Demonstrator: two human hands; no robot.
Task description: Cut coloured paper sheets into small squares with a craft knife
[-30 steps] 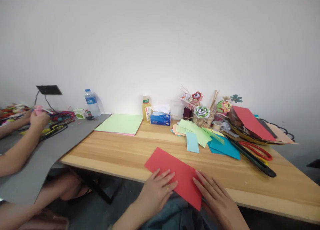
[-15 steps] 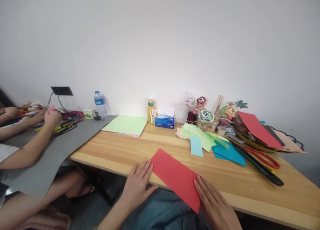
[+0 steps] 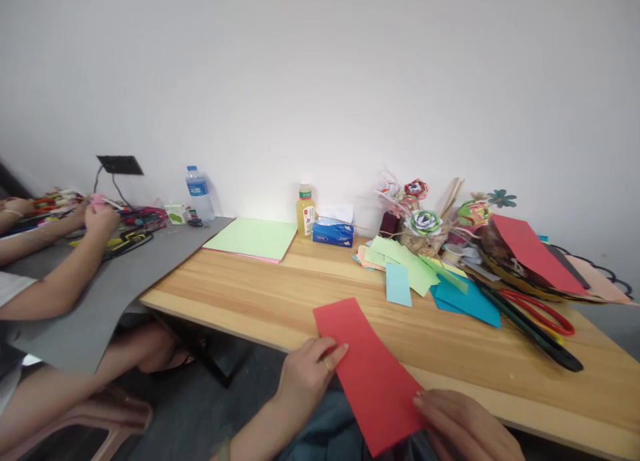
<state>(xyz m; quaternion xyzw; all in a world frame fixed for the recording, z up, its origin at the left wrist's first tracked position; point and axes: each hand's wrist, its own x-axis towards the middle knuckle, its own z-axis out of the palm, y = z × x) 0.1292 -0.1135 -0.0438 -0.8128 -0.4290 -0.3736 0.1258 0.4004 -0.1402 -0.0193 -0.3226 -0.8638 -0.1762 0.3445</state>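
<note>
A folded red paper sheet (image 3: pixel 370 367) lies at the near edge of the wooden table (image 3: pixel 260 294) and hangs over it toward my lap. My left hand (image 3: pixel 307 374) grips its left edge, fingers curled with the thumb on top. At the sheet's lower right corner my right hand (image 3: pixel 463 424) pinches the paper, fingers closed on it.
Right of the sheet lie loose green and blue paper pieces (image 3: pixel 425 277), red-handled scissors (image 3: pixel 537 311) and paper flowers (image 3: pixel 425 221). A tissue box (image 3: pixel 333 231), a juice bottle (image 3: pixel 305 211) and green sheets (image 3: pixel 253 237) sit behind. Another person's arms (image 3: pixel 60 274) work at the left on grey felt (image 3: pixel 115 281).
Both my hands went from lying flat on the red sheet to gripping its edges. The sheet has turned and slid nearer, farther over the table edge.
</note>
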